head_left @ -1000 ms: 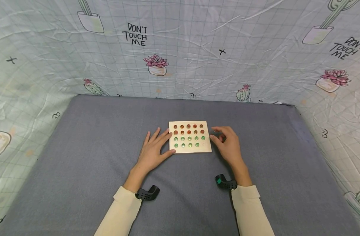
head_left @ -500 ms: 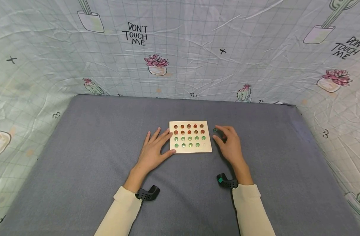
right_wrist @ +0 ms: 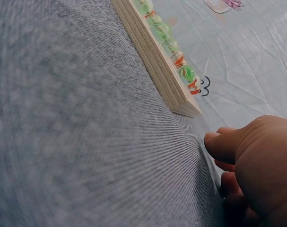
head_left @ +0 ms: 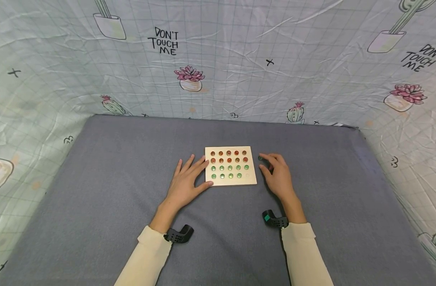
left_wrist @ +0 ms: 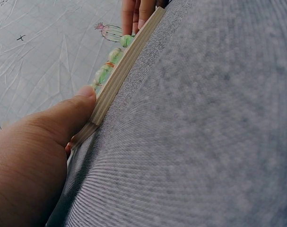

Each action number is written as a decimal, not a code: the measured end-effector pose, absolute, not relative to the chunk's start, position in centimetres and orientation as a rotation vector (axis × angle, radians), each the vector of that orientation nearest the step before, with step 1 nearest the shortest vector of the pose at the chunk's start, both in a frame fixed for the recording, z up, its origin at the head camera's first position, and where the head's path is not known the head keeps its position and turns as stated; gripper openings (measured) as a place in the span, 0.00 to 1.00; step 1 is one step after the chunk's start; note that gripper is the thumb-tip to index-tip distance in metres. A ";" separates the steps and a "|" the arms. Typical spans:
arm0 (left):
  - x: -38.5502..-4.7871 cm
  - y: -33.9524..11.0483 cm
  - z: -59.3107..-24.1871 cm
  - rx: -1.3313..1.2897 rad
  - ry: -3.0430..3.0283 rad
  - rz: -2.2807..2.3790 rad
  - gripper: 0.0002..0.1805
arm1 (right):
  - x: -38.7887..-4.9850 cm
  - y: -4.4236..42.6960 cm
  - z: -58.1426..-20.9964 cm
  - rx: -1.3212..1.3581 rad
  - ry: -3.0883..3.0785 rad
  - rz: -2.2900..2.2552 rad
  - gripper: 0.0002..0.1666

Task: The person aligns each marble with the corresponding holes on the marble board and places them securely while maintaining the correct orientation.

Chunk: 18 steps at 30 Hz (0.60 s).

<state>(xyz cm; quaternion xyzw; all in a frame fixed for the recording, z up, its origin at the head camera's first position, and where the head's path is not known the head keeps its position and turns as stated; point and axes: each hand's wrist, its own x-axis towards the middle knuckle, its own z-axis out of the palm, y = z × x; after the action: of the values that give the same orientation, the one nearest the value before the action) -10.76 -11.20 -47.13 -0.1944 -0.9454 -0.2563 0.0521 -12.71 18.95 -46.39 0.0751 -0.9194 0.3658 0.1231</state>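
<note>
A pale wooden board [head_left: 251, 176] lies mid-table, bearing rows of red-orange marbles [head_left: 228, 153] at the back and green marbles [head_left: 230, 168] in front. A round hole [head_left: 247, 175] shows at its near right corner. My left hand [head_left: 184, 186] rests with spread fingers along the board's left edge, thumb [left_wrist: 84, 101] at the near left corner. Just right of the board, a green marble [head_left: 260, 158] sits on the cloth at my right index fingertip. My right hand [head_left: 278, 176] has bent fingers, with thumb and index finger apart. The right wrist view does not show this marble.
Grey cloth [head_left: 132, 159] covers the table. A patterned curtain [head_left: 225, 59] hangs behind and at both sides. Black wrist devices [head_left: 274, 219] sit at both wrists.
The right hand has shifted slightly right from the board. A green marble, mostly hidden at first, came into view by its fingertips; the index fingertip now partly covers it. The left hand stays put.
</note>
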 end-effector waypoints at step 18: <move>-10.8 -11.2 -47.2 -0.596 -2.866 -0.788 0.38 | -12.8 19.0 -46.4 0.246 -2.614 1.121 0.11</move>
<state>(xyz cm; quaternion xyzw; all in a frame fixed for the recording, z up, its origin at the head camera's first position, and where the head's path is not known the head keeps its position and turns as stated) -10.81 -11.24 -47.19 -0.1962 -0.9440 -0.2594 0.0550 -12.75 18.98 -46.36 0.0852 -0.9062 0.3887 0.1429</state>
